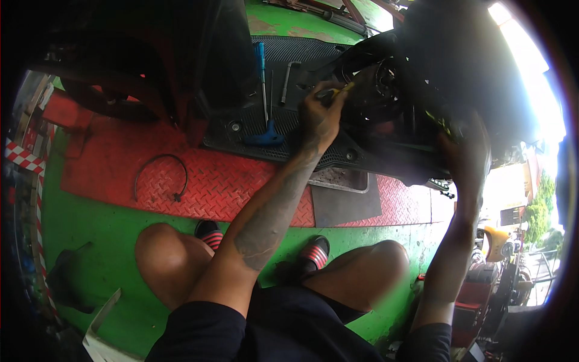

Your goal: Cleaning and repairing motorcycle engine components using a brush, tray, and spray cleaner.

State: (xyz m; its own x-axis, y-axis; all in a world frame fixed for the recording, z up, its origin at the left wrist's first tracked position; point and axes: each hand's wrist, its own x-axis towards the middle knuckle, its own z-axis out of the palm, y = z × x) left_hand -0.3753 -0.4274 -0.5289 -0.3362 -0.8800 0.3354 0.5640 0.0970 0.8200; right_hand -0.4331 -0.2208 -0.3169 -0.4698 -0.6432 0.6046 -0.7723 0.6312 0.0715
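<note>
My left hand (pixel 321 117) is raised over the scooter's black footboard (pixel 241 123). Its fingers are closed round a small yellow-and-black tool (pixel 341 92), whose kind I cannot make out. The tip of it points at the dark opening (pixel 380 90) in the scooter's body, where cables and parts show dimly. On the far right, my right hand (pixel 469 148) reaches up against the black bodywork. Blur and shade hide its fingers, close to a yellow-green streak (pixel 440 122).
On the footboard lie a blue-handled screwdriver (pixel 260 60), a blue T-handle wrench (pixel 268 136) and a metal socket wrench (pixel 286 84). A thin black cable (pixel 160 158) curls on the red checkered lift plate (pixel 223 193). A metal tray (pixel 344 179) sits beneath the footboard's edge.
</note>
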